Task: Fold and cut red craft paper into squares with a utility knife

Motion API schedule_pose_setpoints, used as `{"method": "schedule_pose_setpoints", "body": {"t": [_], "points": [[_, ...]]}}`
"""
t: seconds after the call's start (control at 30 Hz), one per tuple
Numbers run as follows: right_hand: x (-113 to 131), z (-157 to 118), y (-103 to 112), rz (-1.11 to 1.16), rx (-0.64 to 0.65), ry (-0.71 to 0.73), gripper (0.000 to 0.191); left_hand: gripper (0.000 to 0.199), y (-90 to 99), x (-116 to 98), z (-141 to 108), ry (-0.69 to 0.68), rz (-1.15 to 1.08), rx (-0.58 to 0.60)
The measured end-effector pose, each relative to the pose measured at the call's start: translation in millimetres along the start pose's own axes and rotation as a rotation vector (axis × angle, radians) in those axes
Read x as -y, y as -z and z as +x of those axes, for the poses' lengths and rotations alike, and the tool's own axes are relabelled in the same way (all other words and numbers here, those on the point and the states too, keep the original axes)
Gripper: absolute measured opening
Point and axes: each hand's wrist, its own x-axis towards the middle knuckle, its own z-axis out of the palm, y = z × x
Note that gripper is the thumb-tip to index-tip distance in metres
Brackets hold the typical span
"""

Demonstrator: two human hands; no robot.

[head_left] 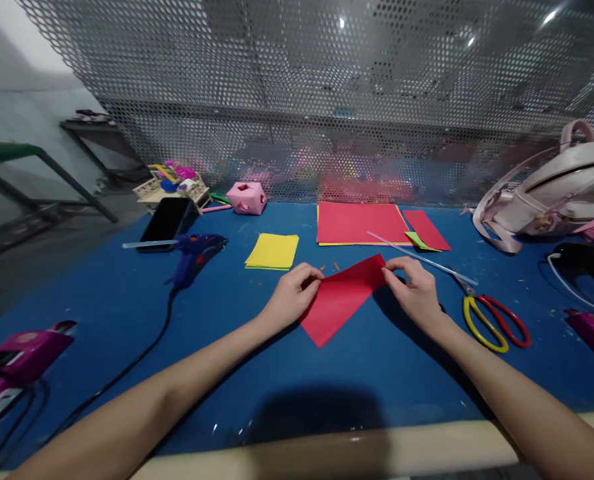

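A sheet of red paper (337,301) is held between my two hands above the blue table. Its upper edge is folded over, and one corner points down toward me. My left hand (297,292) pinches the paper at its upper left, thumb and finger closed on the edge. At the upper right corner, my right hand (414,288) grips the paper between thumb and fingertips. Just behind my left hand lies a stack of yellow paper squares (273,251). Scissors (491,320) with one yellow and one red handle rest beside my right wrist.
Red sheets (361,223), a red strip (427,228) and a clear glue stick (421,257) lie toward the back. A blue glue gun (194,257), a phone (168,223) and a pink paper box (247,198) are leftward. A pale backpack (551,187) stands right, before a perforated metal panel (297,100).
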Motion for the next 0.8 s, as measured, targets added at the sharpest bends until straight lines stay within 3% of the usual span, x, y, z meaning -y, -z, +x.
{"method": "schedule_pose_setpoints", "body": {"t": [0.17, 0.3, 0.6, 0.7, 0.8], "points": [[1, 0, 1, -0.002, 0.001, 0.028, 0.010, 0.013, -1.2, -1, -1, 0.001, 0.004, 0.002], [4, -1, 5, -0.030, -0.005, 0.032, 0.006, 0.026, -1.4, -2, -2, 0.018, -0.007, 0.036], [3, 2, 11, 0.098, 0.029, -0.238, 0.003, 0.049, 2.8, -6, -4, 0.053, 0.120, 0.192], [-14, 12, 28, 0.082, -0.108, -0.371, 0.011, 0.071, 3.1, -16, -9, 0.028, 0.245, 0.171], [-40, 21, 47, 0.078, -0.333, -0.511, 0.018, 0.086, -2.2, -31, -19, -0.061, 0.371, 0.271]]}}
